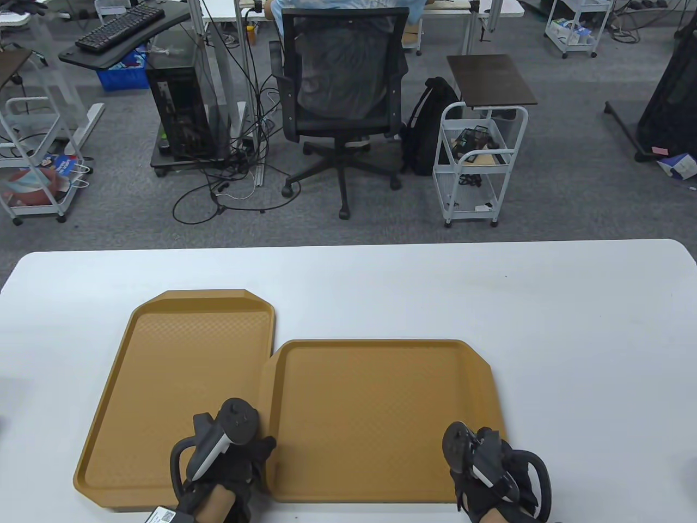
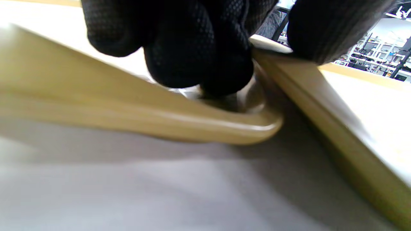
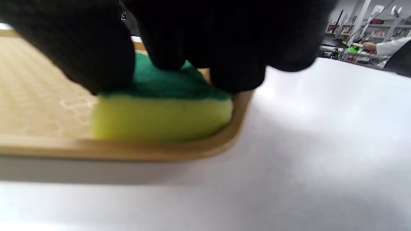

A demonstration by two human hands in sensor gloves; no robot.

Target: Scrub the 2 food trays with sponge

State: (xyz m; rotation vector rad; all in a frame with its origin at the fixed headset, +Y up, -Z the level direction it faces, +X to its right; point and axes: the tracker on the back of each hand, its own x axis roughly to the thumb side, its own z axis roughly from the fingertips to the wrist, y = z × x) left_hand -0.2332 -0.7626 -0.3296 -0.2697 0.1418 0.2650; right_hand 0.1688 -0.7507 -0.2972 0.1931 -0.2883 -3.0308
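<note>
The right hand (image 1: 493,468) is gripping the yellow-green sponge (image 3: 162,109) in the right brown plastic tray (image 1: 381,348); the left hand (image 1: 228,452) is pinching its rim. Pressing at this corner may slide the tray off the white desk (image 1: 572,305).

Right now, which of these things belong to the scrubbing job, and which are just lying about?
Job: left tray; right tray; sponge under the right hand; left hand steadying the trays.

Lying about: office chair, backpack, white cart, keyboard.

White table (image 1: 572,327) carries two tan trays: left tray (image 1: 179,381); right tray (image 1: 375,414); their edges touching.
</note>
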